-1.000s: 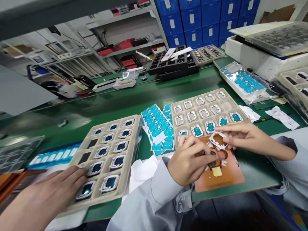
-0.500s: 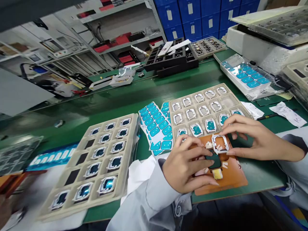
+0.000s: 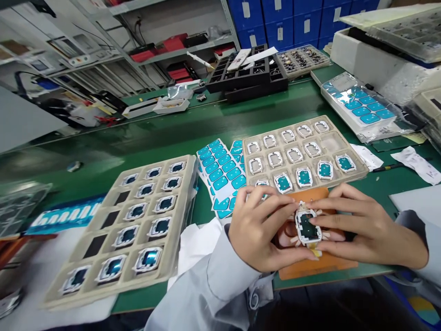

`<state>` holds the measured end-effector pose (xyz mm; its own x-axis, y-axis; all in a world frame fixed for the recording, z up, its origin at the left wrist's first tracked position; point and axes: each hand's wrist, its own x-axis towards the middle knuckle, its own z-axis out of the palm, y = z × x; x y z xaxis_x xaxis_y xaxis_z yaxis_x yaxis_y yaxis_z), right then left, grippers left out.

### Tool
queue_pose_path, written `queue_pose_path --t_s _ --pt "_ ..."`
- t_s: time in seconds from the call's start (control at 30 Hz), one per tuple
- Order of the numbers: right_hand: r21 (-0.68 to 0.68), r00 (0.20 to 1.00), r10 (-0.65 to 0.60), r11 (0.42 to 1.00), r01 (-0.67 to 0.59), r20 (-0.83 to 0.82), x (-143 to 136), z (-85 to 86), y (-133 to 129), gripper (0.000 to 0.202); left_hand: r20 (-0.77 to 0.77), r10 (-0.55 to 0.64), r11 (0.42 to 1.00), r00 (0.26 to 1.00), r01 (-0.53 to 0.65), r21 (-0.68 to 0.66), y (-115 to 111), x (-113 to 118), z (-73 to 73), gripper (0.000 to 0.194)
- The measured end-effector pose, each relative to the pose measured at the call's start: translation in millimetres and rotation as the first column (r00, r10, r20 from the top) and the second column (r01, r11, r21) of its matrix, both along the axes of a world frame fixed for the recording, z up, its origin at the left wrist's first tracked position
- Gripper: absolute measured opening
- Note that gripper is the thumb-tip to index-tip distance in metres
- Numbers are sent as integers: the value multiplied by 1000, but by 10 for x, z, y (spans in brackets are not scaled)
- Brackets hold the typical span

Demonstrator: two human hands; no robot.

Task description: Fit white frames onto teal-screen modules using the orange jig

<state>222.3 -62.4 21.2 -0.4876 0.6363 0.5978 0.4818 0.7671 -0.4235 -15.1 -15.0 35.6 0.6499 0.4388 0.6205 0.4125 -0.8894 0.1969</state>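
Note:
A white frame [image 3: 309, 226] lies around a dark green piece on the orange mat [image 3: 303, 270]. My right hand [image 3: 374, 225] touches the frame's right side and top with its fingertips. At the frame's left, my left hand [image 3: 263, 227] has its fingers curved over the mat, with the thumb at a yellow tab [image 3: 315, 252] below the frame. Small white clips surround the frame. Behind the mat stands a beige tray [image 3: 358, 169] of white frames, the front row backed with teal film. To the left, another beige tray [image 3: 172, 271] holds frames with dark blue centres.
Teal sticker sheets [image 3: 220, 168] lie between the trays. A white cloth [image 3: 198, 246] is left of my left sleeve. Farther back are black trays [image 3: 248, 76], a parts tray [image 3: 303, 59] and a bagged sticker pack [image 3: 365, 103]. Blue bins [image 3: 279, 25] stand behind.
My right hand has moved the white frame down and left, from above the mat onto the dark green piece. My left hand has shifted slightly left. The camera view has shifted a little.

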Motion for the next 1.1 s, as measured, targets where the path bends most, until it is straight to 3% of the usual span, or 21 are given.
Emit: queue_pose_path --t_s 0.4,0.6,0.67,0.73,0.8,0.87,0.9,0.97,1.03,1.1 --pt "-55 998 0 998 4 66 3 -3 1 18 -14 -12 994 1000 10 -107 -6 -5 -132 51" --pt "-19 1000 9 1000 -9 -17 8 -89 66 27 91 -53 972 994 72 -226 2 31 -195 57" --pt "-97 993 8 995 -19 -116 17 -129 94 31 67 -102 956 993 116 -268 26 48 -243 69" --pt "-266 958 8 960 -88 -287 41 -165 124 37 22 -104 950 994 106 -295 93 47 -298 84" --pt "-443 879 -25 870 -215 -476 79 -188 156 42 -10 24 943 1000 -26 -332 208 1 -331 82" --pt "-558 799 -90 761 -330 -595 123 -198 192 47 -54 303 873 952 -300 -386 350 -98 -332 65" --pt "-588 768 -123 722 -366 -629 144 -201 211 50 -100 463 789 881 -461 -406 418 -160 -322 57" --pt "-603 716 -165 683 -412 -678 180 -209 248 54 -242 689 564 683 -715 -413 533 -277 -293 47" --pt "-591 671 -186 672 -446 -718 206 -226 282 53 -368 757 406 540 -830 -383 614 -349 -266 49" --pt "-577 629 -201 663 -476 -751 226 -243 311 51 -450 737 363 504 -857 -365 667 -367 -251 53"
